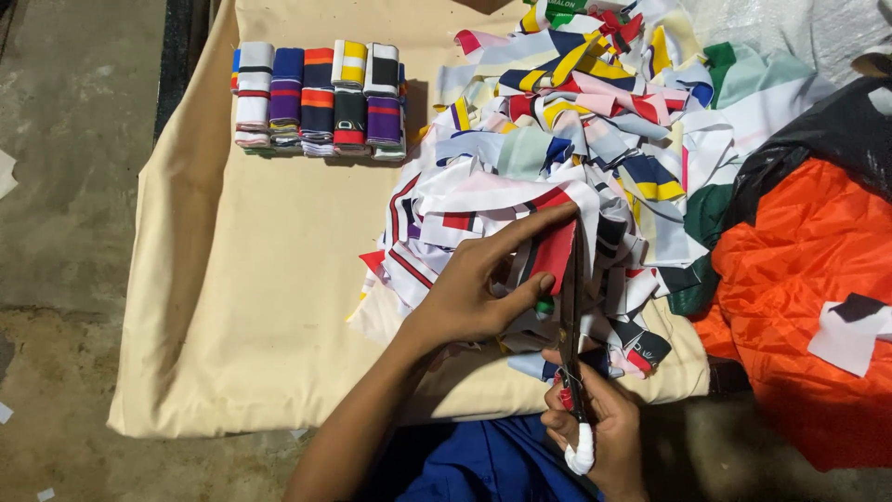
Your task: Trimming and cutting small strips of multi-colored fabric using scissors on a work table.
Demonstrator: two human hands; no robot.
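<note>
A red fabric strip (555, 253) is pinched by the left hand (474, 293) at the near edge of the scrap pile (576, 139). Scissors (569, 316), gripped by the right hand (599, 423), are placed along its right side, blades pointing far.

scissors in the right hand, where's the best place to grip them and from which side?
Grip the scissors at the handle loops, nearest the body, where the right hand already holds them. Come from below, the person's side: the blades point away toward the fabric strip pile, running alongside the red strip that the left hand pinches, so the far end is sharp and crowded.
</note>
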